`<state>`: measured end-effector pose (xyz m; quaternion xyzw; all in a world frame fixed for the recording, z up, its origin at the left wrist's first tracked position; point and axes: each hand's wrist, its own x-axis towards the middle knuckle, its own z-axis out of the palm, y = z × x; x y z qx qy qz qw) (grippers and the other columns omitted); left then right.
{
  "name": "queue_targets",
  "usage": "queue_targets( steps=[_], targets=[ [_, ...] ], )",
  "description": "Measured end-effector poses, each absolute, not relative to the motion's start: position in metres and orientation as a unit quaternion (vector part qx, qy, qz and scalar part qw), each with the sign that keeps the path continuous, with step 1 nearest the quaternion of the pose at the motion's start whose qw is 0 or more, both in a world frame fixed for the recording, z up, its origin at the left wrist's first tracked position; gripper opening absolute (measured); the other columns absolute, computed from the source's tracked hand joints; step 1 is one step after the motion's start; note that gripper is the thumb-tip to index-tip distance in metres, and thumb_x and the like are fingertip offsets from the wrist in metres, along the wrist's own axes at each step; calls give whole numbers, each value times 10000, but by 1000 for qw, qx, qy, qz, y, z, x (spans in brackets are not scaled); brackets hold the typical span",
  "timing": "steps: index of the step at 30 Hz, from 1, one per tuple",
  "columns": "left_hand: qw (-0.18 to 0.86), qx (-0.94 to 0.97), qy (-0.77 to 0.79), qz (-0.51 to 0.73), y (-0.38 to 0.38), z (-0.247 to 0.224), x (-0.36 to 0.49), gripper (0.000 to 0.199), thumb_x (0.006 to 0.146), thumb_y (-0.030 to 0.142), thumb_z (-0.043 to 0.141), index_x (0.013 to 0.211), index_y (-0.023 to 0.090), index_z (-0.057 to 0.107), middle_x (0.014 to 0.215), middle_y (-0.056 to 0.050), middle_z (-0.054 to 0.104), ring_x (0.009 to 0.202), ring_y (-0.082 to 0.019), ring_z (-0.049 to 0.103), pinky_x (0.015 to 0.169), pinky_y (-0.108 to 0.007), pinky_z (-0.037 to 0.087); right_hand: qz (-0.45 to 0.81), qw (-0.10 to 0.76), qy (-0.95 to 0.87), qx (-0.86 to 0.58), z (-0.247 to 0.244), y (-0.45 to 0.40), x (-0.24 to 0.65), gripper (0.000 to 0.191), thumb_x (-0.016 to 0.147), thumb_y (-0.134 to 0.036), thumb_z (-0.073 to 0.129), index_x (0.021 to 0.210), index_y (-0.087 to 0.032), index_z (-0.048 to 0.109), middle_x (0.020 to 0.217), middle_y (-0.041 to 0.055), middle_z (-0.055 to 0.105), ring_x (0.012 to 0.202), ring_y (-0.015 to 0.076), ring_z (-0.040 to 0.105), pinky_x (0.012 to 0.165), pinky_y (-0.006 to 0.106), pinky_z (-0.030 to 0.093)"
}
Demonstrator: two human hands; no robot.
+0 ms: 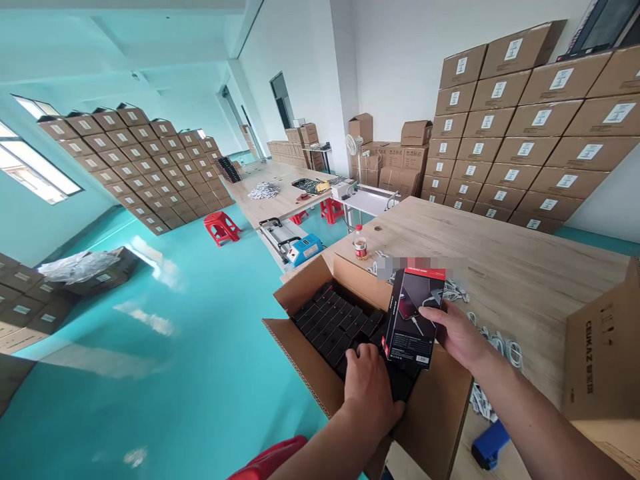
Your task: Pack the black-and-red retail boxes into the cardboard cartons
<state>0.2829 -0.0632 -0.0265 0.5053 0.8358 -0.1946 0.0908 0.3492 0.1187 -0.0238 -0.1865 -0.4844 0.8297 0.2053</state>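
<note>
An open cardboard carton holds rows of small black boxes. My right hand grips a black and red product box by its right edge, above the carton's right part; the printed face shows cables and a phone. My left hand reaches into the carton with its fingers curled down on the black boxes, and what its fingertips hold, if anything, is hidden. Coiled white cables lie on the wooden table to the right of the carton.
A drink bottle stands behind the carton. A blue tool lies near the right forearm, and a large carton stands at the right. A red stool is at the bottom. Stacked cartons line the wall.
</note>
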Motion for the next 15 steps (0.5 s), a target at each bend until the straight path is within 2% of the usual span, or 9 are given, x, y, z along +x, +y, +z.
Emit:
queue_targets(
  steps=[2,7,11,15],
  targets=[
    [109,505,834,-194,-61,-26,285,707,854,642,531,1234,60,660,1064,-213,596,990,-345,504,810,-476,447,832,204,-480,-188,-23,119,348,510,676,-410,868,1136,-266,703,1065,42,786,977,292,728,806,385,597],
    [148,465,851,-194,-53,-27,287,587,846,506,573,1202,50,671,1049,-216,590,950,-336,547,705,-434,465,832,210,-477,-191,-22,118,349,516,656,-399,882,1128,-278,712,1047,36,791,986,294,729,834,399,597],
    [163,451,860,-173,-48,-30,285,661,797,563,633,1225,59,653,1109,-213,588,1000,-352,567,671,-410,485,828,208,-483,-193,-23,117,351,499,649,-431,883,1095,-275,724,1058,46,790,970,303,732,837,420,599],
    [165,452,861,-162,-50,-35,284,728,763,553,683,1291,58,607,1132,-215,591,1018,-350,579,701,-412,502,829,208,-483,-190,-24,117,351,502,653,-425,884,1103,-272,723,1032,45,793,966,303,734,855,430,599]
  ],
)
